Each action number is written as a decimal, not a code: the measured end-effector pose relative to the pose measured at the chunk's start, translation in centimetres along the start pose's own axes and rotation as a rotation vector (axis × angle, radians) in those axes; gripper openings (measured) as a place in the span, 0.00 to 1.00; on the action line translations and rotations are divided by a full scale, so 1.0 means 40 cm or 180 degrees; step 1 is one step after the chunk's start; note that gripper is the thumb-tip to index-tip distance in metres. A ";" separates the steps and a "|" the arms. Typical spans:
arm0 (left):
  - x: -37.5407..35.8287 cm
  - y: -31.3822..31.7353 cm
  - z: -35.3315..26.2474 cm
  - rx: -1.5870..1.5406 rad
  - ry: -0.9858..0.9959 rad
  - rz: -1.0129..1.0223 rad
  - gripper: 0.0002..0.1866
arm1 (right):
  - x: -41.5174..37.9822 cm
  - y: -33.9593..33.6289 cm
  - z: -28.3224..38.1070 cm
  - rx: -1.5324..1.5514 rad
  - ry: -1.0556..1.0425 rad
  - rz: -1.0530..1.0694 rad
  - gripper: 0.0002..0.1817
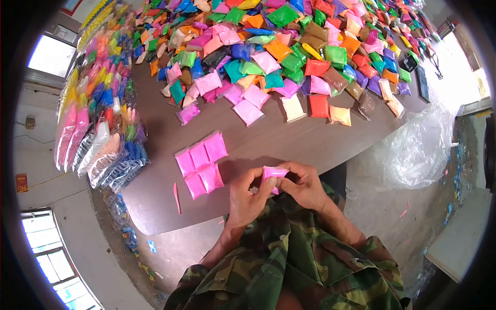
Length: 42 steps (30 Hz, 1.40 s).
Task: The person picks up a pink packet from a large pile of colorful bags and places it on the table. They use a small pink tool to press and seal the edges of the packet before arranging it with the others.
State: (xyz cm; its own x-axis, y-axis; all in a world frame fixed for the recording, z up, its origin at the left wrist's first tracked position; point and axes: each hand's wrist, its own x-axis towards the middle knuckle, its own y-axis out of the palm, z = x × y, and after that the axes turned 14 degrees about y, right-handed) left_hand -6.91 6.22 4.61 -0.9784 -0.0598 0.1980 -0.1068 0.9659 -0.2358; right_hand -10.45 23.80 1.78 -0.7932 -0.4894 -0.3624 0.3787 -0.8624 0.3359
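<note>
Near the table's front edge, a small pink packet (pixel 274 173) is pinched between my two hands. My left hand (pixel 250 195) grips its left side, with the thumb on its face. My right hand (pixel 304 187) holds the right side, the fingers curled behind. Part of the packet is hidden by the thumbs and fingers. Left of my hands, several flat pink packets (pixel 199 156) lie joined in two rows on the brown table (pixel 155 199). A thin pink strip (pixel 176 198) lies beside them.
A large heap of colourful packets (pixel 279 49) covers the table's far side. Long clear bags of coloured packets (pixel 98 108) lie at the left. Crumpled clear plastic (pixel 418 147) is at the right, and a dark flat object (pixel 422 83) lies near the right table edge.
</note>
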 end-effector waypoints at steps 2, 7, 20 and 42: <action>-0.009 -0.004 0.018 0.0042 -0.0015 0.0037 0.12 | 0.003 -0.004 0.007 -0.0090 0.0107 0.0009 0.12; -0.014 -0.006 0.027 -0.0033 -0.0226 -0.0034 0.13 | 0.010 0.000 -0.008 0.0275 0.0206 0.0097 0.13; -0.010 -0.005 0.029 -0.0123 -0.0086 -0.0108 0.13 | 0.002 -0.011 0.031 -0.0380 0.0056 -0.0113 0.13; 0.003 -0.007 -0.002 -0.0494 -0.0556 0.0334 0.12 | 0.011 -0.029 -0.002 0.1347 0.0697 0.0283 0.10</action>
State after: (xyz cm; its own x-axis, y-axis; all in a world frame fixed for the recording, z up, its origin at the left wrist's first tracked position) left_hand -6.97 5.97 4.79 -0.9999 0.0133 0.0096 0.0123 0.9954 -0.0948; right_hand -11.22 24.58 1.16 -0.6303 -0.6138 -0.4754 0.1773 -0.7100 0.6815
